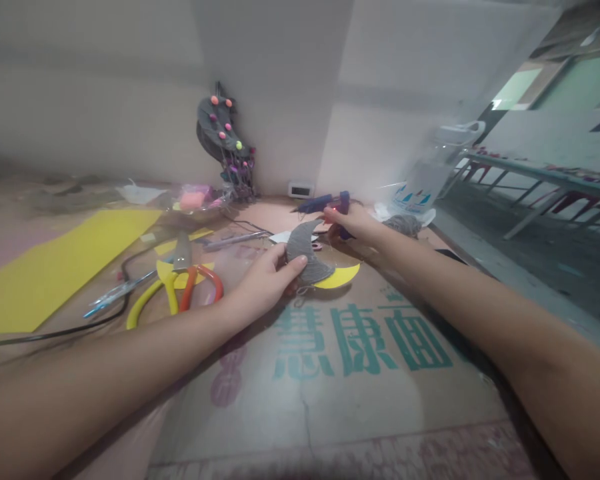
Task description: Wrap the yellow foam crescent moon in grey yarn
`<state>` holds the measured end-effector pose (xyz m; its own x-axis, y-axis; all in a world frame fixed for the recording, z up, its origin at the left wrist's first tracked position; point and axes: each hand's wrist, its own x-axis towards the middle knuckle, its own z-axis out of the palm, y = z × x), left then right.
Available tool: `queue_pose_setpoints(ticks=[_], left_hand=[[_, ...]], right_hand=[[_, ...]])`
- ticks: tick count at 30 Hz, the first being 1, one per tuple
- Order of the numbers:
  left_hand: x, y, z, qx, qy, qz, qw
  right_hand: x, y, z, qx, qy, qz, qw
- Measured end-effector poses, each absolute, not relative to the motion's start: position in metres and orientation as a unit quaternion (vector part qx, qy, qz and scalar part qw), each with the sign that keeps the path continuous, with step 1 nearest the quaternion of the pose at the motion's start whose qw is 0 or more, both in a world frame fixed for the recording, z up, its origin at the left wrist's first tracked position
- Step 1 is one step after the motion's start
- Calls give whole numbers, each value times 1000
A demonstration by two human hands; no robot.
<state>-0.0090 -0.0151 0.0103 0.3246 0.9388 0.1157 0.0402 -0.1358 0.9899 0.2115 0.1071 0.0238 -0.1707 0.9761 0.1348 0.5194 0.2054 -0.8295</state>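
Observation:
Between the thumb and fingers of my left hand (273,273) is a crescent moon (307,257), its body wrapped in grey yarn and one yellow tip (340,277) bare. A loose yarn end curls below my thumb. My right hand (353,223) grips a blue glue gun (323,202) just behind the crescent, its nozzle pointing left and a small red light glowing on it. The fingers partly hide its handle. Left of my left hand lie scissors (180,283) with one yellow and one orange handle, on scraps of yellow paper.
Yellow sheet (70,267) covers the left side, with a black cable (55,330) and a pen (120,293) nearby. A finished-looking grey moon ornament (215,127) with coloured beads leans on the wall. Grey yarn (405,225) and a plastic tub (417,187) stand right, near the table edge.

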Motion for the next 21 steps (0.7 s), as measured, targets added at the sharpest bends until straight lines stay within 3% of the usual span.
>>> queue_pose_setpoints(ticks=[11,21], left_hand=[[-8,-16,12,621,381,427,535],[-10,-14,8,650,378,412,515]], right_hand=[[197,107,21,-470,-679,427,368],[175,94,26,-415,-630,566,331]])
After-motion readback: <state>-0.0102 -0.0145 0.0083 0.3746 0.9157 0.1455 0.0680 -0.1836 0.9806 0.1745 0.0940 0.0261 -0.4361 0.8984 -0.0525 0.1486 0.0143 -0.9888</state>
